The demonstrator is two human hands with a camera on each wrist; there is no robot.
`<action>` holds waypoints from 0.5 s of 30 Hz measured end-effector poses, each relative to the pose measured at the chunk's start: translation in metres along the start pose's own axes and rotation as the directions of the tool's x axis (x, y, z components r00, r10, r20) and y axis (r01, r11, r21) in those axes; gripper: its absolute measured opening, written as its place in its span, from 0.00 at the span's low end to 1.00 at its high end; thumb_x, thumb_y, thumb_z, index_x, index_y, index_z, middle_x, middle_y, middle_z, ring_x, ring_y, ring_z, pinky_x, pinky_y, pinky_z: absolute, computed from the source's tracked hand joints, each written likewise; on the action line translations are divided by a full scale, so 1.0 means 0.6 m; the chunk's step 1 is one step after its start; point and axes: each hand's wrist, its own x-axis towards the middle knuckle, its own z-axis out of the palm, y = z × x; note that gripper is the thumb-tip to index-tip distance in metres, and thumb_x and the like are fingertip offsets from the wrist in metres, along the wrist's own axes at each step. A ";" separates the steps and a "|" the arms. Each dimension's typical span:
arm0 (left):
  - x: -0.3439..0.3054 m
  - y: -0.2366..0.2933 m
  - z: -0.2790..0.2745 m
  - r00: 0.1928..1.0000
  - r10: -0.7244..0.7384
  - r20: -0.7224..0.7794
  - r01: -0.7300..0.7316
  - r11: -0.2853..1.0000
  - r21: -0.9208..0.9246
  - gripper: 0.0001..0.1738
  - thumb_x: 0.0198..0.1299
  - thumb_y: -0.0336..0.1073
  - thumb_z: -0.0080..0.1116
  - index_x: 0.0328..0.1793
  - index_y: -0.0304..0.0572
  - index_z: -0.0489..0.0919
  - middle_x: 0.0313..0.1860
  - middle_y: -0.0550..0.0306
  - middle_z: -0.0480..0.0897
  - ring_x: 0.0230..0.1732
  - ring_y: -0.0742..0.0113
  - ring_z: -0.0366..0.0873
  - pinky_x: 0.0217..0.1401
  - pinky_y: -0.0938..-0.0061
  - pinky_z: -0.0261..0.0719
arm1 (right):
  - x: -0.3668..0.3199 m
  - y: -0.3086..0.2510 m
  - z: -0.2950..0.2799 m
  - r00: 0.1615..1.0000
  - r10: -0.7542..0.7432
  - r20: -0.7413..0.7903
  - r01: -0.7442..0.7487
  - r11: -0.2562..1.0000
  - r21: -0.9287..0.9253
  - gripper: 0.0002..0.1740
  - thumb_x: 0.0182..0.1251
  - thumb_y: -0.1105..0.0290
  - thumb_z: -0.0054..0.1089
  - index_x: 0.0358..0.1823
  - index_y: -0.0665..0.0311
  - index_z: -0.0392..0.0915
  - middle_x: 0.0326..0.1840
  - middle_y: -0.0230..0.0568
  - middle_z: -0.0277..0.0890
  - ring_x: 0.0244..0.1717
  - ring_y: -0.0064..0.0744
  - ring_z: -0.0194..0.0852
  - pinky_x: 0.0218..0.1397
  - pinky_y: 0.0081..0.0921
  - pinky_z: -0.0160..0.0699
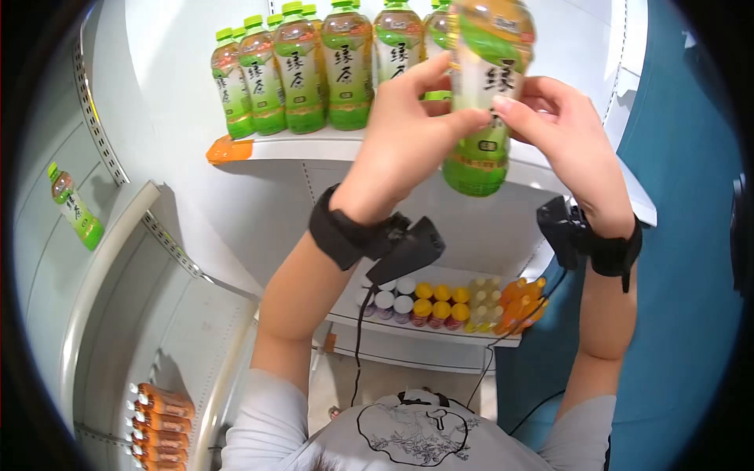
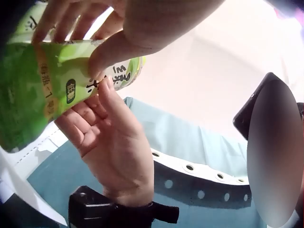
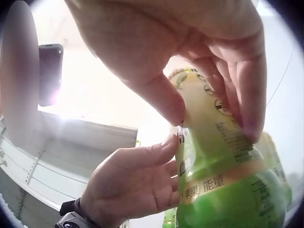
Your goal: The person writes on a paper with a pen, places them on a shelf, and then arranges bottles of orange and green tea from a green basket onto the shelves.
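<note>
A green tea bottle (image 1: 477, 153) with a green and white label is held upright in front of the upper shelf. My left hand (image 1: 408, 129) grips it from the left, with the thumb pressed across the label. From the other side my right hand (image 1: 569, 129) holds the same bottle, its thumb tip close to the left thumb. The left wrist view shows the bottle (image 2: 61, 80) between both hands, and in the right wrist view the right fingers wrap behind the bottle (image 3: 213, 166). Behind it, several matching green tea bottles (image 1: 302, 78) stand in a row.
The upper shelf (image 1: 314, 147) has an orange tag at its left end. Below, a lower shelf (image 1: 377, 320) carries small bottles with white, yellow and pale caps. On the left side shelves are one green tea bottle (image 1: 76, 208) and several orange-brown bottles (image 1: 165, 428). A blue curtain (image 1: 675, 314) hangs right.
</note>
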 end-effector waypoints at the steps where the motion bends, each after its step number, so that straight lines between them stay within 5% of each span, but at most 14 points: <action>1: 0.014 -0.007 0.022 1.000 -0.006 0.026 0.007 1.000 -0.023 0.33 0.49 0.25 0.62 0.63 0.34 0.65 0.52 0.49 0.74 0.48 0.64 0.76 0.50 0.74 0.75 | 0.001 0.005 -0.023 0.999 0.051 0.008 -0.051 0.998 0.023 0.23 0.57 0.63 0.60 0.41 0.81 0.72 0.35 0.46 0.78 0.36 0.26 0.75 0.41 0.20 0.73; 9: 0.101 -0.066 0.100 0.998 -0.058 0.022 0.055 0.994 0.090 0.33 0.49 0.25 0.61 0.64 0.31 0.64 0.53 0.43 0.72 0.48 0.60 0.77 0.49 0.73 0.76 | 0.054 0.094 -0.110 0.979 0.200 0.035 -0.202 0.977 0.062 0.21 0.58 0.64 0.59 0.43 0.78 0.72 0.34 0.43 0.76 0.35 0.25 0.74 0.41 0.19 0.73; 15: 0.130 -0.107 0.087 0.987 -0.158 0.025 0.153 0.977 0.148 0.31 0.50 0.26 0.61 0.63 0.33 0.66 0.51 0.45 0.74 0.49 0.61 0.76 0.50 0.72 0.74 | 0.092 0.142 -0.107 0.956 0.281 0.085 -0.282 0.959 0.008 0.16 0.57 0.66 0.60 0.36 0.76 0.75 0.28 0.38 0.75 0.25 0.19 0.68 0.30 0.17 0.70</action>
